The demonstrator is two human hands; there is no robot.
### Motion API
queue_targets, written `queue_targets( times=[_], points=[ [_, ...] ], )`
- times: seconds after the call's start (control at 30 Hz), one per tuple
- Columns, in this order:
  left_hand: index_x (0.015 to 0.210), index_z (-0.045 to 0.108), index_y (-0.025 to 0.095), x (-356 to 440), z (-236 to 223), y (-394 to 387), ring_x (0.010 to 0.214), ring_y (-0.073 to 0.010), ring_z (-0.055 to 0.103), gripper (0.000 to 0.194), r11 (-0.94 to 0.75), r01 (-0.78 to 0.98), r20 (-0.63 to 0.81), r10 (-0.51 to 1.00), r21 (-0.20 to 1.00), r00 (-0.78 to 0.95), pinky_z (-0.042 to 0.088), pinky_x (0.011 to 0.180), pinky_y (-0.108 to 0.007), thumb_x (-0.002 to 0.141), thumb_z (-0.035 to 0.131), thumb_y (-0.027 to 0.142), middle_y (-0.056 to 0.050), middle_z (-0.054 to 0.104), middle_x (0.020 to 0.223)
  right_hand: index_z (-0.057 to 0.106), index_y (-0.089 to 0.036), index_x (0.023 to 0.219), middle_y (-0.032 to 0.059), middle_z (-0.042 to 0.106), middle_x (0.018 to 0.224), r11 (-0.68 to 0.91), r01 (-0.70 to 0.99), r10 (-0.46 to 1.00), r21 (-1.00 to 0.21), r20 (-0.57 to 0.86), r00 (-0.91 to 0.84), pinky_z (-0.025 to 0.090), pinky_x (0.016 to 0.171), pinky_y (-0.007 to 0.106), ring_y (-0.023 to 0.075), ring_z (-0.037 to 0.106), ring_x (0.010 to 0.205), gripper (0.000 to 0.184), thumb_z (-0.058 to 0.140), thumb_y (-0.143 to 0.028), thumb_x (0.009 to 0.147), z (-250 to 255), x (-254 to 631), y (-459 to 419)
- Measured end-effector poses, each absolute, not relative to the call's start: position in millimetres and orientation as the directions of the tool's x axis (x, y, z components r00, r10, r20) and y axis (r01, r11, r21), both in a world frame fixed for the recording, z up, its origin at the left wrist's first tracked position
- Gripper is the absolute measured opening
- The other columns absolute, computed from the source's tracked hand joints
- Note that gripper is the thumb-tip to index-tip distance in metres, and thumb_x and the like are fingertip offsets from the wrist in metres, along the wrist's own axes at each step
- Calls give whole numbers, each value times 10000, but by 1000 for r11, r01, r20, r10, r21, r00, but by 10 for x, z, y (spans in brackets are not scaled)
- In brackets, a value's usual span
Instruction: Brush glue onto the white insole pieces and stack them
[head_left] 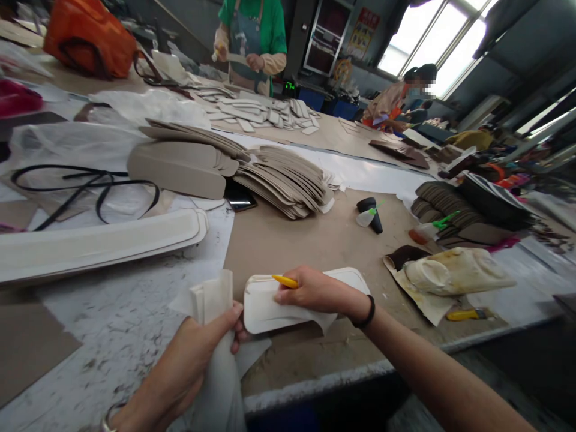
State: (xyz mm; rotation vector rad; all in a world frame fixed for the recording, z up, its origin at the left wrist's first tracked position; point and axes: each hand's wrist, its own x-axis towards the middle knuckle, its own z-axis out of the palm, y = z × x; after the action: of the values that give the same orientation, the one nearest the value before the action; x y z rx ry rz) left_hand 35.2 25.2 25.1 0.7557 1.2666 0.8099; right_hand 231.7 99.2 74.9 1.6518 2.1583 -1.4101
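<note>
My left hand (198, 345) is closed around a bunch of thin white backing paper (218, 372), its folded end standing above the thumb and the rest hanging over the table edge. Beside it lies a stack of white panels with rounded corners (265, 312). My right hand (315, 291) rests over that stack and grips a slim yellow tool (285, 281) whose end points left; the far end is hidden in the fist. A loose flap of thin white sheet (327, 323) sticks out under my right wrist.
Stacked taupe panels (283, 180) lie ahead, with a phone (240, 197) beside them. To the right are a stained plastic bottle (468, 271), a yellow cutter (465, 314) and small glue bottles (366, 217). Long white strips (103, 243) lie left. A co-worker (252, 42) stands across the table.
</note>
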Motion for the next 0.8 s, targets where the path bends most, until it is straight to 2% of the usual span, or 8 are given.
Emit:
queue_targets(
  times=[0.13, 0.3, 0.43, 0.53, 0.67, 0.8],
  points=[
    [534, 625, 224, 403, 303, 288, 603, -186, 506, 357, 547, -97, -544, 837, 831, 58, 416, 603, -269, 659, 710, 548, 4, 581, 555, 683, -137, 745, -46, 507, 612, 18, 837, 737, -547, -558, -381, 295, 541, 228, 107, 448, 591, 178, 625, -256, 864, 727, 2290, 995],
    [407, 552, 228, 417, 291, 339, 635, -209, 546, 470, 526, 60, -529, 848, 848, 41, 408, 686, -301, 657, 685, 604, -25, 590, 546, 715, -148, 789, -1, 618, 655, 115, 868, 753, -482, -527, -393, 294, 537, 241, 126, 497, 586, 190, 634, -299, 871, 668, 2255, 994],
    [408, 549, 233, 419, 184, 349, 569, -209, 537, 450, 525, 135, -528, 849, 840, -21, 400, 642, -321, 651, 702, 580, -22, 590, 496, 738, -164, 876, 51, 707, 785, 190, 888, 758, -418, -513, -404, 312, 556, 245, 160, 577, 674, 204, 632, -338, 882, 666, 2198, 976],
    [413, 581, 225, 424, 123, 338, 572, -215, 550, 407, 525, 101, -520, 851, 845, -76, 415, 631, -324, 617, 735, 542, -32, 616, 496, 738, -182, 887, 70, 731, 844, 228, 914, 764, -336, -520, -382, 300, 556, 257, 194, 623, 743, 215, 649, -377, 873, 744, 2278, 913],
    [496, 638, 209, 428, 121, 330, 576, -199, 542, 334, 537, -14, -535, 837, 843, -117, 419, 610, -306, 547, 800, 496, -3, 611, 508, 720, -180, 847, 83, 731, 871, 165, 966, 837, -201, -489, -245, 326, 608, 270, 215, 644, 800, 200, 617, -343, 899, 891, 2718, 762],
    [404, 595, 214, 419, 166, 323, 602, -212, 556, 378, 555, 12, -552, 829, 832, -90, 431, 632, -310, 544, 786, 509, -20, 619, 519, 687, -160, 916, 79, 723, 915, 29, 983, 913, -182, -395, -100, 368, 680, 263, 192, 643, 811, 205, 523, -277, 953, 934, 3213, 630]
  ],
)
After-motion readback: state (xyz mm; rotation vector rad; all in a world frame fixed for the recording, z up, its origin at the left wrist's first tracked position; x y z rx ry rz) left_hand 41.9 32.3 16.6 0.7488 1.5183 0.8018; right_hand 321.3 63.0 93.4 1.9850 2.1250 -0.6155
